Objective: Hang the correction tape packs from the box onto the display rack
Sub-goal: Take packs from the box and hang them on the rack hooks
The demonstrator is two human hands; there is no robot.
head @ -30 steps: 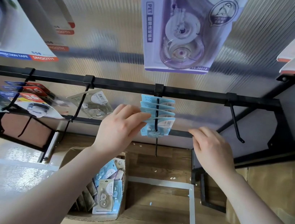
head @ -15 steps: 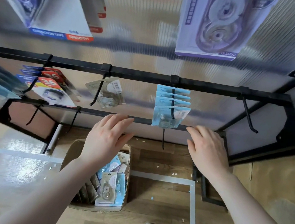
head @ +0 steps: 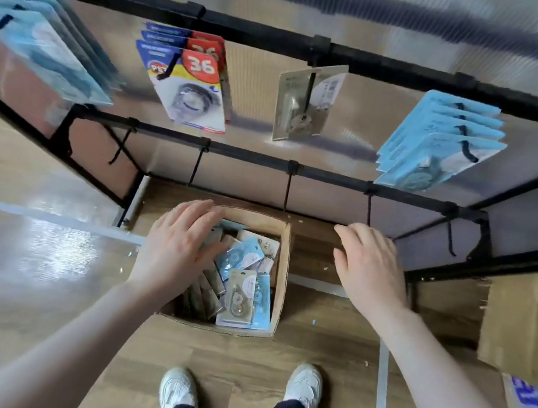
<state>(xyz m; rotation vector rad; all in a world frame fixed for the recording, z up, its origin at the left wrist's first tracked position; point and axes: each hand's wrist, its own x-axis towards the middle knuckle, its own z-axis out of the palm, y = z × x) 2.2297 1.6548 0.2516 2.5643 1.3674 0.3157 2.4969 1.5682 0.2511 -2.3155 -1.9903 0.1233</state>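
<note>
An open cardboard box (head: 282,275) stands on the wooden floor below the black display rack (head: 347,57). Inside lie several correction tape packs (head: 242,295), blue and beige. My left hand (head: 178,246) hovers over the box's left side, fingers straight, holding nothing. My right hand (head: 367,266) is to the right of the box, open and empty. A stack of light blue packs (head: 441,145) hangs on a hook at the upper right of the rack.
Other hooks carry a beige pack (head: 304,103), red-and-blue "36" packs (head: 191,85) and large blue packs (head: 46,44) at the left. Lower rail hooks (head: 287,189) hang bare. A second cardboard box (head: 527,323) stands at the right. My white shoes (head: 177,390) are below.
Both hands have dropped from the hung blue packs toward the floor. The view has tilted down, and my left hand now hovers over the box.
</note>
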